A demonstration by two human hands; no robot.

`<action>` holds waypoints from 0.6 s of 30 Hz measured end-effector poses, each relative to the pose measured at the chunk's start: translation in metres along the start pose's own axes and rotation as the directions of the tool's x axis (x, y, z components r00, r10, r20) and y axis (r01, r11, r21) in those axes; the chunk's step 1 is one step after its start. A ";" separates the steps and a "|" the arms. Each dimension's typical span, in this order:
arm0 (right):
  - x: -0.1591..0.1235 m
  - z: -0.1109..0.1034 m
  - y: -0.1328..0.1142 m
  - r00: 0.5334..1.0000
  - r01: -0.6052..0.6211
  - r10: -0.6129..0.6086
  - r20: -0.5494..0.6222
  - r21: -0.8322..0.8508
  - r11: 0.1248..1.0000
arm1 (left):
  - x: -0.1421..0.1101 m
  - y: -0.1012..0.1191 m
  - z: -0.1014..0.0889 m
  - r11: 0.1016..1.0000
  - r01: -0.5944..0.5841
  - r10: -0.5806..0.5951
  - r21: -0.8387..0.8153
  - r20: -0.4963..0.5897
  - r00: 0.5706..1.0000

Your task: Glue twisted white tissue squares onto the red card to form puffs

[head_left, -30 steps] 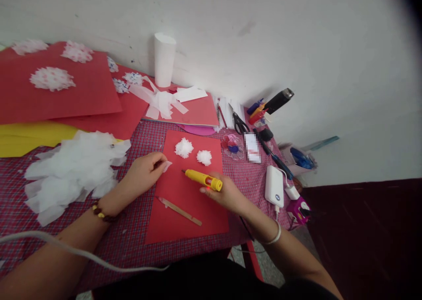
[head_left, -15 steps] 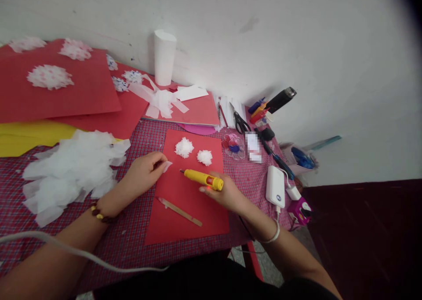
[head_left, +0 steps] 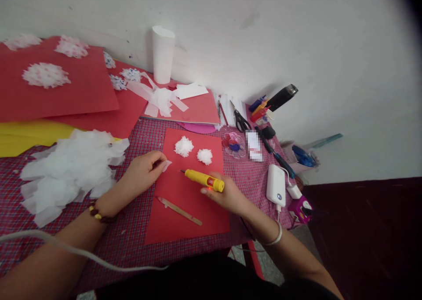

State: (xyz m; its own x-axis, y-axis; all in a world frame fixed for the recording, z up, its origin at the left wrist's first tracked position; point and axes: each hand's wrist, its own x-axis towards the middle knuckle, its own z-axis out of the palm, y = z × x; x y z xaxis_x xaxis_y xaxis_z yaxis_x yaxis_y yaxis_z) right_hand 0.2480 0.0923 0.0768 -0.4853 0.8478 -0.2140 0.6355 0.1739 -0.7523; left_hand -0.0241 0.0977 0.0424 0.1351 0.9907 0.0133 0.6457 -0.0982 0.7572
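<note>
My left hand (head_left: 145,170) pinches a small piece of white tissue paper (head_left: 167,166) over the left edge of a red paper sheet (head_left: 191,203). In my right hand (head_left: 227,194) is a yellow hot glue gun (head_left: 204,180), shaped like a pen, with a small red light glowing. Its tip points left, toward the tissue piece, and is apart from it. Two white tissue pompoms, one on the left (head_left: 183,146) and one on the right (head_left: 205,156), sit on the upper part of the red sheet. Below the glue gun lies a wooden stick (head_left: 180,210).
A heap of white tissue pieces (head_left: 75,168) lies left. Red sheets with tissue flowers (head_left: 46,75) and a white paper roll (head_left: 163,56) are behind. Scissors (head_left: 240,119), a paint palette (head_left: 233,145), and a white power bank (head_left: 276,184) are right. A white cable (head_left: 66,247) crosses in front.
Almost nothing differs. The view has shifted slightly; both hands keep the same holds, with the glue gun still apart from the tissue piece.
</note>
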 end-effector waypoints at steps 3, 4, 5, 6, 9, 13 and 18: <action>-0.002 -0.001 -0.003 0.999 0.028 -0.029 0.028 0.023 0.999 | 0.000 -0.001 0.000 1.000 0.000 0.000 -0.004 0.002 1.000; -0.003 -0.001 -0.004 0.999 0.031 -0.032 0.036 0.025 0.999 | 0.000 0.000 0.000 1.000 0.000 0.000 -0.004 0.002 1.000; -0.003 0.000 -0.004 0.999 0.031 -0.032 0.042 0.024 0.999 | -0.001 0.000 0.000 1.000 0.001 -0.001 -0.003 0.000 1.000; -0.004 0.000 -0.004 0.998 0.028 -0.029 0.047 0.022 0.999 | -0.001 0.000 0.000 1.000 0.002 -0.002 -0.003 -0.001 1.000; -0.004 0.000 -0.002 0.998 0.019 -0.020 0.056 0.010 1.000 | -0.001 0.001 -0.001 1.000 0.007 -0.007 -0.005 0.002 1.000; -0.005 -0.001 0.002 0.999 0.010 -0.009 0.033 -0.031 0.999 | -0.001 0.001 -0.001 1.000 0.011 -0.011 -0.010 0.005 1.000; -0.004 -0.001 0.008 1.000 -0.010 0.010 -0.002 -0.032 0.999 | 0.000 0.000 0.000 1.000 0.007 -0.007 -0.007 -0.002 1.000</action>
State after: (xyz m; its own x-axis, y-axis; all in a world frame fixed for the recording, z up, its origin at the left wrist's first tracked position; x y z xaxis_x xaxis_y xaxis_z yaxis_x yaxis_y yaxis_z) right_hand 0.2558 0.0903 0.0720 -0.4778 0.8505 -0.2199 0.6593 0.1818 -0.7296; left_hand -0.0241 0.0972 0.0428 0.1291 0.9916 0.0093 0.6414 -0.0907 0.7618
